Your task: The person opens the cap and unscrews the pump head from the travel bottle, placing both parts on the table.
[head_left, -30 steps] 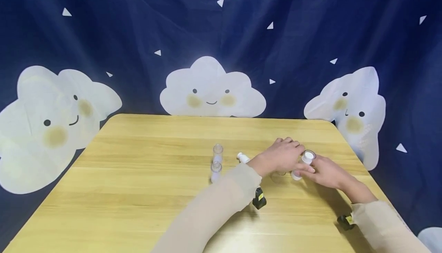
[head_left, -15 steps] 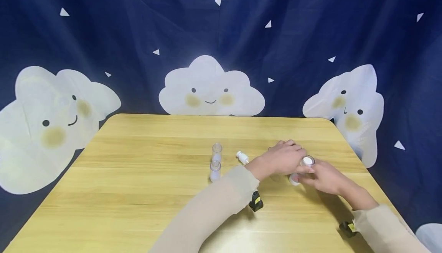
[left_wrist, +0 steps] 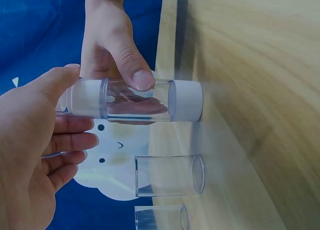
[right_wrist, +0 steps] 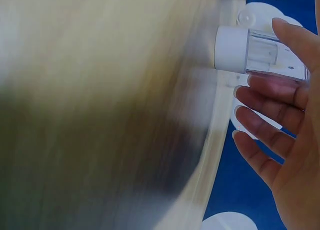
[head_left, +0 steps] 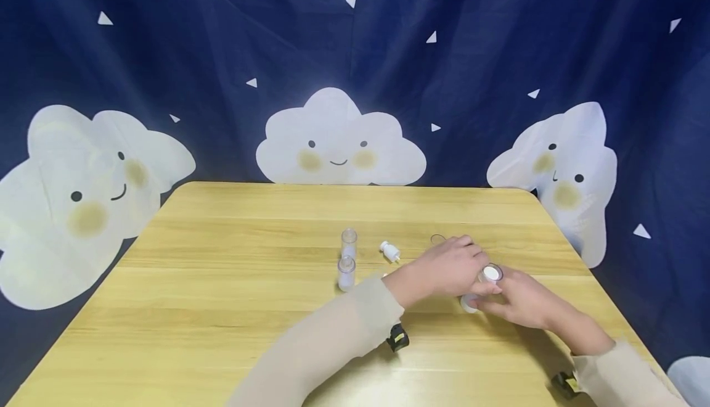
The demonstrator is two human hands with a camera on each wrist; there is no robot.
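Observation:
Both hands are on one clear cylindrical bottle [left_wrist: 187, 100] with a white base and a white upper section. My left hand [head_left: 452, 265] holds its top end between thumb and fingers; the other left fingers are loosely bent in the left wrist view. Around the clear body, my right hand [head_left: 521, 299] has its thumb and index finger, the remaining fingers spread below in the right wrist view. The white base [right_wrist: 231, 49] is close to the tabletop; whether it touches, I cannot tell.
Two clear containers [left_wrist: 170, 176] stand beside the bottle. Left of the hands are two clear-and-white bottles, one nearer [head_left: 346, 273] and one farther [head_left: 349, 243]. A white pump head [head_left: 390, 251] lies on the wooden table [head_left: 222, 308]. A blue cloud-patterned curtain [head_left: 222, 37] hangs behind.
Both hands and the bottle have shifted nearer the person. My left forearm has drawn back, leaving more of the white pump head and one clear rim uncovered. The two bottles at left stay put.

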